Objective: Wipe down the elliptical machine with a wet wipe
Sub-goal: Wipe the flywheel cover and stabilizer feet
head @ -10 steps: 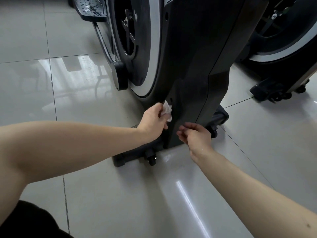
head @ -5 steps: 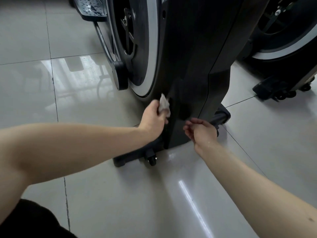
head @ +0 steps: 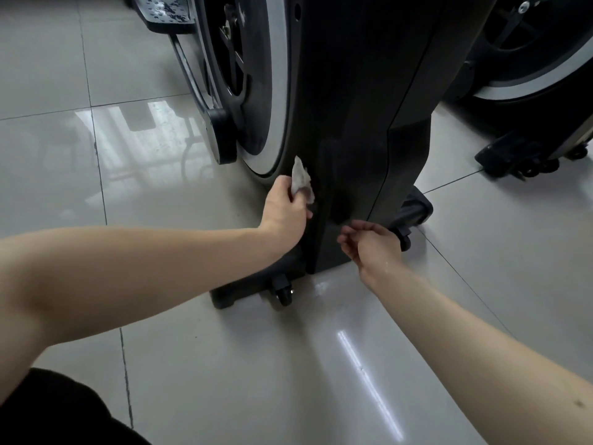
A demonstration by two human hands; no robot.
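Upward along the dark housing is where the left hand [head: 285, 210] has gone over the last second, carrying the wet wipe [head: 301, 179] with it, while the right hand [head: 373, 244] has drifted slightly up and to the right. From the head camera, the left hand pinches the crumpled white wipe between thumb and fingers and holds it against the front edge of the elliptical machine [head: 353, 107], just beside the pale rim of its flywheel [head: 256, 91]. The right hand hangs with fingers loosely curled and holding nothing, low by the bottom of the housing; whether its fingertips touch the plastic cannot be told. A small caster [head: 284, 295] sits under the machine's base bar, below the left wrist. A studded pedal [head: 163, 9] shows at the top left. A second machine [head: 529, 75] stands to the right, well apart, on the glossy tiled floor [head: 160, 316].
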